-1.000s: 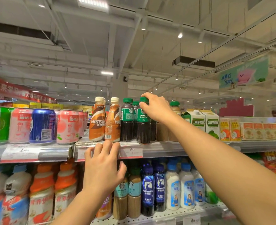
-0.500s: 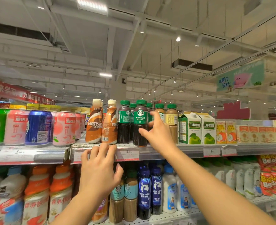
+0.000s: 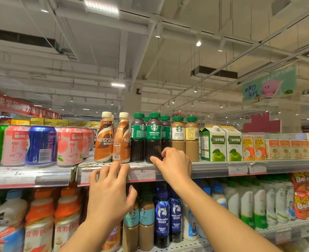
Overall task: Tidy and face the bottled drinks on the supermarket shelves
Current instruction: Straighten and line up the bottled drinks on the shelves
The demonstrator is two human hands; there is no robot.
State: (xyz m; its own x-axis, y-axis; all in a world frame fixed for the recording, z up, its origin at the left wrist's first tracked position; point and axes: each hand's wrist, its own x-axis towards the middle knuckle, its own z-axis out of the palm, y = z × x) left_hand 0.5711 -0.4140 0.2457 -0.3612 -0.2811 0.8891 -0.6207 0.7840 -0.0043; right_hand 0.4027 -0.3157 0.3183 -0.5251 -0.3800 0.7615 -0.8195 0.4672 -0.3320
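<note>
Green-capped dark Starbucks bottles stand on the upper shelf [image 3: 213, 168]. The front Americano bottle [image 3: 153, 135] shows its label forward, while the one on its left [image 3: 138, 139] is turned partly sideways. Two Nescafé bottles [image 3: 103, 140] stand further left and two latte bottles [image 3: 178, 135] further right. My right hand [image 3: 175, 166] hovers at the foot of the dark bottles with fingers loosely curled. Its thumb tip sits by the Americano bottle's base, and it grips nothing. My left hand [image 3: 110, 195] rests its straight fingers on the shelf's price rail below the Nescafé bottles.
Pink, blue and green cans [image 3: 41, 144] fill the shelf to the left. Apple juice cartons [image 3: 213, 146] and small drink boxes [image 3: 253, 148] stand to the right. The lower shelf holds coffee bottles [image 3: 162, 215] and white milk bottles [image 3: 248, 202]. A price tag [image 3: 142, 174] hangs between my hands.
My right hand came down from the green caps to the base of the dark bottles. The Americano bottle now faces forward. My left hand stayed on the rail.
</note>
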